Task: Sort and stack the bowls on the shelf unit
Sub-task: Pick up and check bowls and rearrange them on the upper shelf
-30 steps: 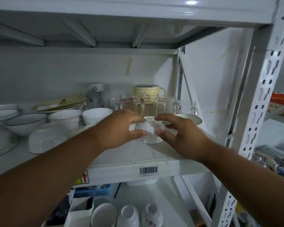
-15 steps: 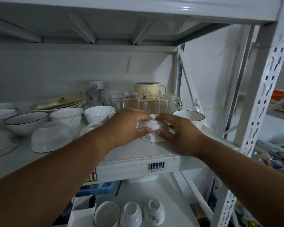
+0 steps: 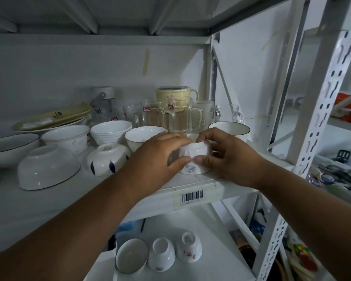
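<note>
While hands (image 3: 193,157) grip it, bowl (image 3: 197,152) nears shelf edge (image 3: 166,189).

Barcode label (image 3: 192,196) fixed on shelf front edge (image 3: 227,191); code beneath bars read as "D2-5-1-1", partly blurred. Red stickers (image 3: 146,110) seen on glass mugs (image 3: 156,116), print too small. Small print on held bowl (image 3: 197,157) unreadable.

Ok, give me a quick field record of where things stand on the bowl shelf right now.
held item: small white bowl, upside down, near shelf front edge
left hand: grips the bowl's left side
right hand: grips its right side
left of it: upside-down bowl with blue marks
behind: glass mugs
lower shelf: three small bowls
</note>
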